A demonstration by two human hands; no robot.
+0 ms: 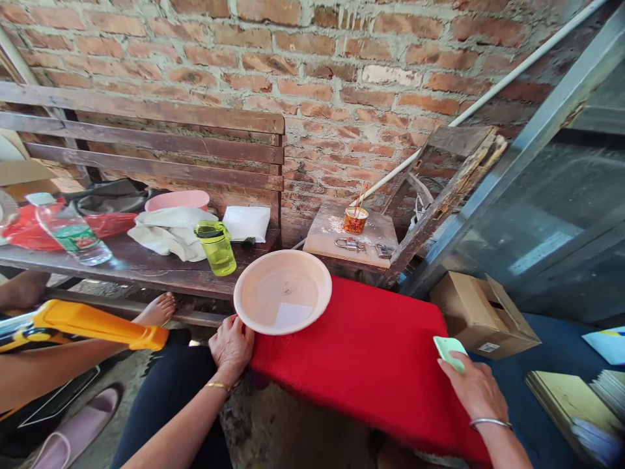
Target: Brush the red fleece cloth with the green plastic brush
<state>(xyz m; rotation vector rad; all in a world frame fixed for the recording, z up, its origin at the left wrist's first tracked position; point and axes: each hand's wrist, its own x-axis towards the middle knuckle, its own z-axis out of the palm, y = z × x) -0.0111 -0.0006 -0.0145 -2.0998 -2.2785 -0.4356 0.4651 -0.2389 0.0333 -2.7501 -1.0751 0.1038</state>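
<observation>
A red cloth (pixel 371 352) is spread over a low flat surface in front of me. Its near left corner lies under my left hand (pixel 230 346), whose bent fingers press on it close to the basin's rim. The pale pink basin (pixel 254 312) stands on the cloth's left end, with shallow clear water and a few dark specks inside. At the cloth's right side, my right hand (pixel 476 387) is closed around a light green brush-like block (pixel 450 352). The block's underside is hidden, so bristles cannot be made out.
A wooden bench (pixel 146 277) holds a green water bottle (pixel 217 251), a clear plastic bottle (pixel 73 234) and a white cloth (pixel 170 228). Behind stands a small board with padlocks (pixel 349 244) and a cup (pixel 355 220). A cardboard box (pixel 463 309) sits right; another person's foot (pixel 159 309) shows left.
</observation>
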